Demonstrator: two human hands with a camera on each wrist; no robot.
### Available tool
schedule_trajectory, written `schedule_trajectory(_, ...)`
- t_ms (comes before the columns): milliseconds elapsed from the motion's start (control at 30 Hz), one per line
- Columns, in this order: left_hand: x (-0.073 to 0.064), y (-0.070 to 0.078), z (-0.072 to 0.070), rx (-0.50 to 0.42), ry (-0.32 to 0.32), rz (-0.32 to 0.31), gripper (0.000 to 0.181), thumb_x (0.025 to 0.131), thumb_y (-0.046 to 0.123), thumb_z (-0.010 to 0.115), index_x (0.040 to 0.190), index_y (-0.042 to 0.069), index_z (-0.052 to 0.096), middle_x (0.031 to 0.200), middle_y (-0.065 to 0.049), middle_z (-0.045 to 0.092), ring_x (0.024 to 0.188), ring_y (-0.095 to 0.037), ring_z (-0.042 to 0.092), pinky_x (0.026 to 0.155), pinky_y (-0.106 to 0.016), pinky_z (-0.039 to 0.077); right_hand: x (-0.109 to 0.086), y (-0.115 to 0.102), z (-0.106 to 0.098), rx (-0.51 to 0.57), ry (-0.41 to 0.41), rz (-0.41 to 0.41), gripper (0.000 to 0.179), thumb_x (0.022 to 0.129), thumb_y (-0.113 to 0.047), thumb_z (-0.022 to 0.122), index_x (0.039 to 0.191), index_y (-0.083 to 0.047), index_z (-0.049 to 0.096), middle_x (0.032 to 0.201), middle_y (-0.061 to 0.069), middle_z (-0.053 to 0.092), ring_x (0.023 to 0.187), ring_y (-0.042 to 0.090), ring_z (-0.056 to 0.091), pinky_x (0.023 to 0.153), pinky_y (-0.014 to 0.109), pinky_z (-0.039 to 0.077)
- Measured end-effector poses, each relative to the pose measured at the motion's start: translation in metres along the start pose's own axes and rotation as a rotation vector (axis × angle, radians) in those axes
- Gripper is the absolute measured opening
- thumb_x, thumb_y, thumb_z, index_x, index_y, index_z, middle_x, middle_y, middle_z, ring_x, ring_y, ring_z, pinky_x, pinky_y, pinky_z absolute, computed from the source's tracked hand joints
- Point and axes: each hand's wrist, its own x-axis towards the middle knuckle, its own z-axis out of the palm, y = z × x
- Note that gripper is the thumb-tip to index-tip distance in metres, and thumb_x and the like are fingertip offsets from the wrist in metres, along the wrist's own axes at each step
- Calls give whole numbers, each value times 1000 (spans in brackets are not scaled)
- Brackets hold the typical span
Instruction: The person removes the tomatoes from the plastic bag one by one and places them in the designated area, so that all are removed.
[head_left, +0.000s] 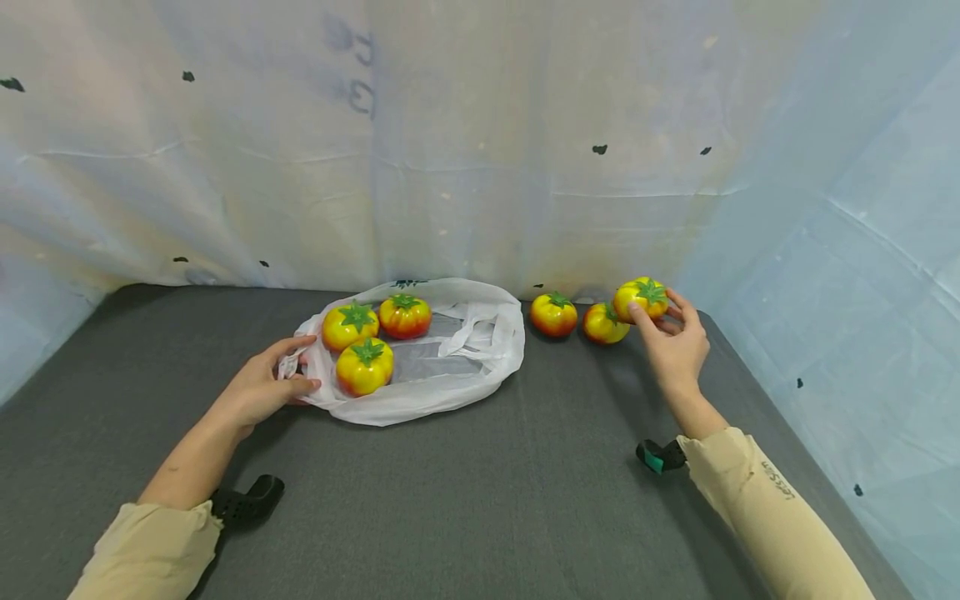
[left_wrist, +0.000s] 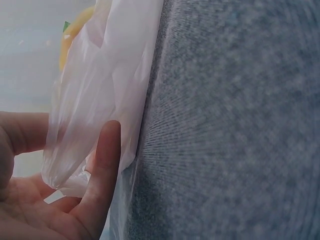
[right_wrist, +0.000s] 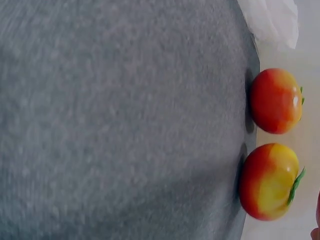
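Observation:
A white plastic bag [head_left: 420, 406] lies spread open on the dark table, with three red-and-yellow tomatoes inside, among them a front tomato [head_left: 364, 367]. At its left end my left hand [head_left: 266, 383] grips the bag's gathered edge; the left wrist view has the thin plastic [left_wrist: 107, 75] running between the fingers. My right hand [head_left: 678, 346] holds a tomato [head_left: 640, 298] with a green leafy top between thumb and fingers, raised at the back right. Two more tomatoes sit close by, a left one [head_left: 553, 315] and a right one [head_left: 604, 323] partly behind the held one.
A dark grey cloth-like surface [head_left: 480, 517] covers the table. Pale sheeting [head_left: 465, 167] hangs along the back edge, and bluish sheeting [head_left: 862, 317] runs down the right side. Each wrist wears a black strap mount, such as the left mount [head_left: 247, 500].

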Motion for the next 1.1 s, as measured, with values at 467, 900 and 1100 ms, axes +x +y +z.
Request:
schedule_trajectory(467, -1, 0, 1, -7, 0, -2, 75, 90, 17, 63, 152, 5, 22, 146, -33, 21, 86, -21, 56, 71, -24, 52, 5, 8, -8, -51, 34, 35, 67, 81, -55, 67, 140, -30, 47, 134, 6, 53, 114, 25, 60, 86, 31, 53)
schedule_trajectory(900, 0, -1, 1, -2, 23, 14, 75, 89, 14, 64, 151, 4, 23, 139, -29, 29, 85, -21, 53, 69, -22, 52, 10, 19, -11, -96, 37, 75, 71, 82, -57, 64, 143, -29, 43, 137, 8, 50, 115, 25, 58, 91, 38, 51)
schedule_trajectory(1100, 0, 0, 1, 0, 19, 10, 75, 89, 15, 63, 151, 4, 23, 137, -28, 29, 84, -20, 54, 70, -22, 52, 11, 24, -14, -128, 26, 114, 72, 83, -57, 62, 145, -26, 41, 138, 10, 49, 115, 26, 57, 89, 35, 49)
